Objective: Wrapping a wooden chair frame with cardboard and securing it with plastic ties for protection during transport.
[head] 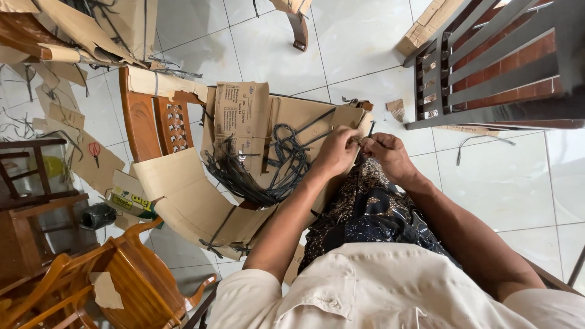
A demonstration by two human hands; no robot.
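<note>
Two hands meet at the far edge of a cardboard-wrapped chair part lying across the person's lap in the head view. The left hand (pixel 337 150) and the right hand (pixel 387 155) sit just beside each other, fingers curled and pinched on a dark strap (pixel 364 137) at the corner of the cardboard wrapping (pixel 304 116); whether the fingertips fully close on it cannot be told. A tangle of black straps (pixel 268 173) rests on the cardboard, just left of the left hand. Further left, a curved wooden chair piece (pixel 146 122) shows brown between sheets of cardboard (pixel 177 189) bound with thin straps. Red-handled scissors (pixel 94 150) lie on a cardboard scrap on the white tiled floor (pixel 359 42). A small yellow-green box (pixel 131 201) lies below them, its contents hidden. A dark roll of tape (pixel 97 215) sits beside it. An orange-brown wooden chair (pixel 122 280) stands at lower left, and a dark slatted chair (pixel 487 61) at upper right.
</note>
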